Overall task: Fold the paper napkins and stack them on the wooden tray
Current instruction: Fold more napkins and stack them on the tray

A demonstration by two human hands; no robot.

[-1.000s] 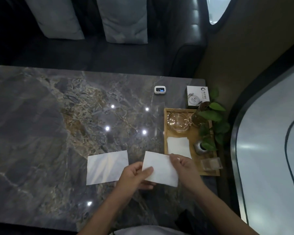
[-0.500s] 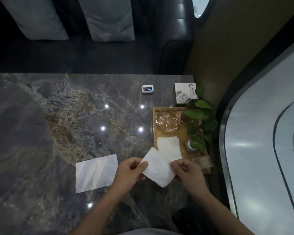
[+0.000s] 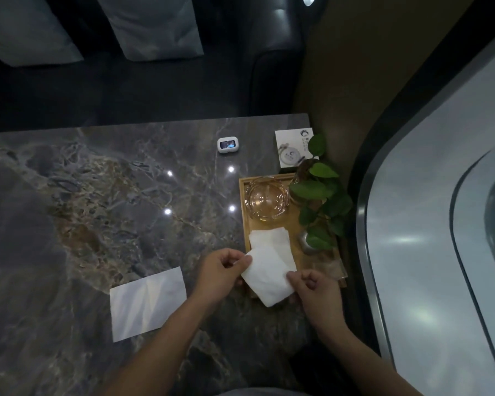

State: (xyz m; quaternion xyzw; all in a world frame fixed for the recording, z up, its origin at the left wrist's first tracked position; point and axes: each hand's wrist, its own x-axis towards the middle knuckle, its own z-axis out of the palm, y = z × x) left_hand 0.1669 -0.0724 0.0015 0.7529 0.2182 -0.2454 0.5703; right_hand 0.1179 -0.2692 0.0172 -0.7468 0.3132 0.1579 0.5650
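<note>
I hold a folded white napkin (image 3: 266,277) between both hands, over the near left corner of the wooden tray (image 3: 243,201). My left hand (image 3: 220,271) pinches its left corner and my right hand (image 3: 316,290) pinches its right edge. Beneath it, another folded napkin (image 3: 269,238) lies on the tray. A larger, half-folded napkin (image 3: 147,302) lies flat on the marble table to the left of my left hand.
The tray also carries a glass ashtray (image 3: 266,200), a potted plant (image 3: 320,201) and a small clear dish (image 3: 327,265). A small white device (image 3: 227,145) and a white card (image 3: 293,148) sit behind the tray. The table's right edge runs beside the tray.
Both hands have carried the folded napkin to the right, from above the table to over the tray's near corner, and turned it slightly. The view has shifted too.
</note>
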